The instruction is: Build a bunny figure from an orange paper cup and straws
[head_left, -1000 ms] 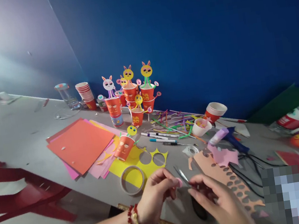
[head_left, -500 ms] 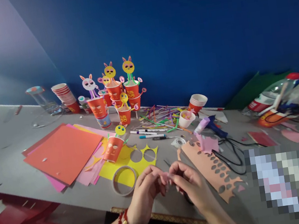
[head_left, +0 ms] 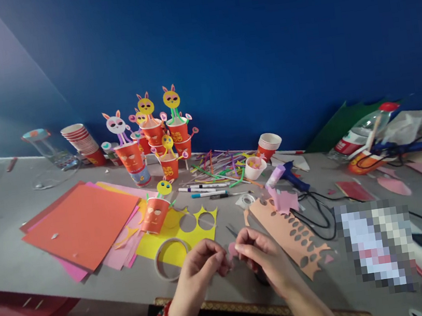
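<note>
A small pink paper piece is pinched between the thumb and fingers of my right hand. Just left of it, my left hand has its fingertips pressed together; whatever they hold is too small to make out. Under my right hand lie scissors, mostly hidden, with the blade tips showing. A roll of tape rests beside my left hand, partly over a yellow sheet with round holes. To the right is a peach sheet punched with many holes.
Red paper cups with rabbit figures stand at the back. Orange paper tops a stack on the left. Straws, markers, a blue glue gun with a black cord, and a plastic bottle lie beyond my hands.
My fingertips have moved slightly apart, leaving the pink paper piece in my right hand. The view has shifted a little to the right.
</note>
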Demonstrator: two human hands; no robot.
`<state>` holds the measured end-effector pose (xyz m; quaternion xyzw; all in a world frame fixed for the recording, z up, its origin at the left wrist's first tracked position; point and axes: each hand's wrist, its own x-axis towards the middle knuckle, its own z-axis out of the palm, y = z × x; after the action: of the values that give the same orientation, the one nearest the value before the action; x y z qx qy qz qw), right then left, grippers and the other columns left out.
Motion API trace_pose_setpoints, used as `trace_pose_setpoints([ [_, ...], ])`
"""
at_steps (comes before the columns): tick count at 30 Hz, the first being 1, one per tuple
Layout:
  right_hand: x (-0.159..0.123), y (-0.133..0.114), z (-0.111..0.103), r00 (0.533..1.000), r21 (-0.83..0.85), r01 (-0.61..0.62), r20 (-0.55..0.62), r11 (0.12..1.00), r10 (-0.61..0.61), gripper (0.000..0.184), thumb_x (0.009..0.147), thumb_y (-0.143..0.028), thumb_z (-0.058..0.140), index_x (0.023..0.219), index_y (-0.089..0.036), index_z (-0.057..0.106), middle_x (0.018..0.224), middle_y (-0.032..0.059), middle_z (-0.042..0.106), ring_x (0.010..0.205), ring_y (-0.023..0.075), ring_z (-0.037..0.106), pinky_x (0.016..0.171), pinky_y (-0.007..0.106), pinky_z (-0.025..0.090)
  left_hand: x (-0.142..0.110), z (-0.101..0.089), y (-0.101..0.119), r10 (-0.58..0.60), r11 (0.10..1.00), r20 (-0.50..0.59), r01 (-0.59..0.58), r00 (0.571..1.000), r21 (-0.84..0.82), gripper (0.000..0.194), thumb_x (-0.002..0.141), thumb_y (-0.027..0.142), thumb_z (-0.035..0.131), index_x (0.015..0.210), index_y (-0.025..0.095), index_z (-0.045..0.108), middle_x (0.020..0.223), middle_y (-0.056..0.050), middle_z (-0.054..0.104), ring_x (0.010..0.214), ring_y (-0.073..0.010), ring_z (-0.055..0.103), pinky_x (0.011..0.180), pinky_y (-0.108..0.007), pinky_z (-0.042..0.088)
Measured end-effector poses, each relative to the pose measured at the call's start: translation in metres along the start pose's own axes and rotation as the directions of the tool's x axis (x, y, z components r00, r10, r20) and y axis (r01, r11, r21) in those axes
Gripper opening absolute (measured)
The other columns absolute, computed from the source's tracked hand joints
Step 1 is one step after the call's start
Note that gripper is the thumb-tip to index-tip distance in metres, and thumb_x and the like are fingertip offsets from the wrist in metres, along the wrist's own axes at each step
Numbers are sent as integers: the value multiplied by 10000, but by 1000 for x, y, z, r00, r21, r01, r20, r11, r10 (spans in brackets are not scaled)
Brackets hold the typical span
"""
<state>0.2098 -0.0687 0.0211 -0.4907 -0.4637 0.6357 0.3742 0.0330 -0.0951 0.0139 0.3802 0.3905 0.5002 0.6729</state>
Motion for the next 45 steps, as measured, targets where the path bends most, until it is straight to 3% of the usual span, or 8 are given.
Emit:
trace_pose_setpoints([
  [6,-3,-12,0,996,-77,0,88,997,7,258,761,-398,689,701,-194,543,585,-58,523,489,72,376,459,187,268,6,3,13,-52,998,74,49,996,42,297,845,430,743,832,144,666,714,-23,633,655,-128,544,659,-240,428],
  [13,-3,-20,-2,972,-206,88,233,975,-39,186,776,-308,679,706,-177,567,601,-59,496,559,87,374,513,206,270,12,-2,23,-153,959,208,95,966,266,274,789,384,775,761,145,644,678,-16,618,612,-115,518,584,-216,376],
  [19,-4,-29,-3,964,-175,144,249,974,-98,154,822,-301,653,755,-188,572,653,-49,534,590,97,447,543,204,329,14,7,22,-86,992,93,76,992,102,309,801,413,766,735,157,607,637,-9,618,589,-125,545,595,-237,417],
  [28,-5,-28,15,981,-68,187,68,980,-182,318,848,-482,657,737,-209,537,604,-56,503,505,100,466,503,208,415,18,14,13,0,1000,-57,-1,998,-15,305,832,406,762,731,172,594,638,18,582,584,-109,512,591,-218,423],
  [31,-4,-28,11,980,-117,189,82,975,-180,328,853,-477,658,723,-203,533,593,-61,483,497,91,430,493,200,396,16,13,15,-29,1000,-17,29,999,-9,307,833,411,757,745,171,588,627,24,570,574,-109,506,587,-223,421],
  [36,-1,-32,3,978,-154,138,180,978,-110,324,850,-450,681,713,-201,525,582,-74,441,478,74,343,473,193,328,13,9,32,-78,989,175,54,981,140,257,856,390,726,827,162,610,697,-21,627,643,-149,563,642,-262,443],
  [41,5,-35,-1,977,-124,130,183,984,-107,301,797,-412,721,701,-197,534,592,-70,432,488,75,332,453,191,288,17,0,48,198,920,98,-219,975,324,110,891,288,656,905,179,666,870,-67,641,816,-204,588,764,-297,458],
  [45,9,-34,-7,984,-142,114,152,983,-92,298,797,-407,726,712,-200,529,588,-69,441,482,74,351,422,176,270,24,-18,54,415,841,-6,-381,910,383,254,889,203,511,650,194,598,685,-39,551,740,-202,538,735,-303,415],
])
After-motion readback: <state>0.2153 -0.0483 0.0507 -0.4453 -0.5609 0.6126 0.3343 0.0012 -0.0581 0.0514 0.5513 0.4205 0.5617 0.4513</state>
